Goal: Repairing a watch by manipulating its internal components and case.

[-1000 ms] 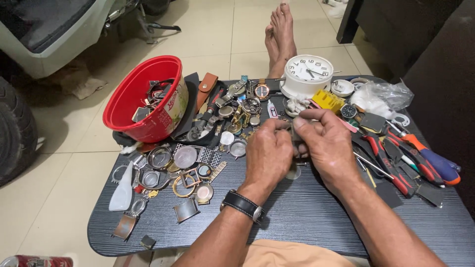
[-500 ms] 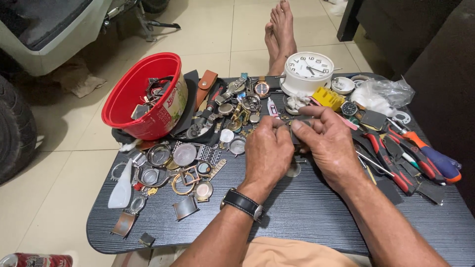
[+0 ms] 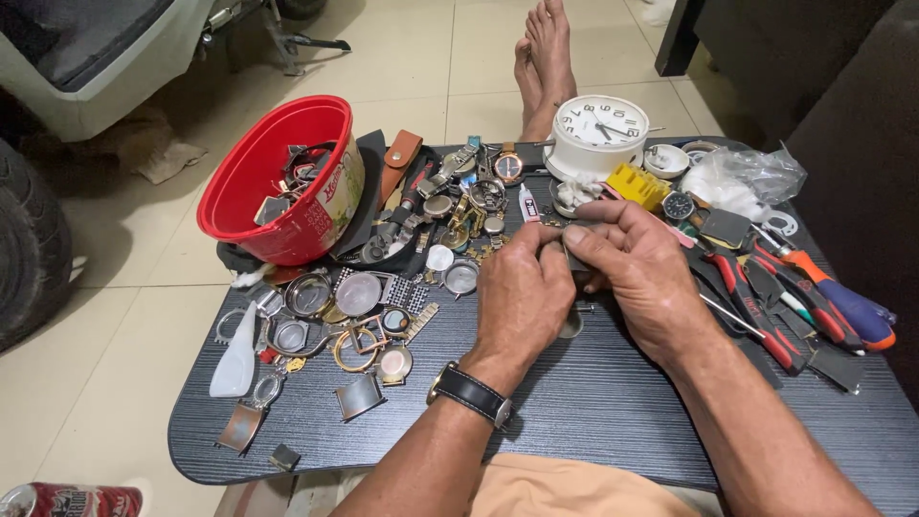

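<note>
My left hand (image 3: 522, 292) and my right hand (image 3: 637, 258) meet over the middle of a small dark table (image 3: 593, 412). Together they pinch a small dark watch part (image 3: 574, 257) between thumbs and fingertips; most of it is hidden by the fingers. A black-strapped wristwatch (image 3: 471, 394) is on my left wrist. Just left of my hands lies a heap of watch cases, bands and parts (image 3: 359, 306). More watches (image 3: 469, 196) are piled behind them.
A red plastic bowl (image 3: 278, 182) with watch pieces sits at the table's back left. A white alarm clock (image 3: 598, 134) stands at the back. Pliers and screwdrivers (image 3: 804, 297) lie at the right, beside a clear plastic bag (image 3: 742, 177). My bare feet (image 3: 546, 57) rest on the tiled floor.
Both hands stay together on the small part, with only slight finger shifts. The view has dipped a little toward the table.
</note>
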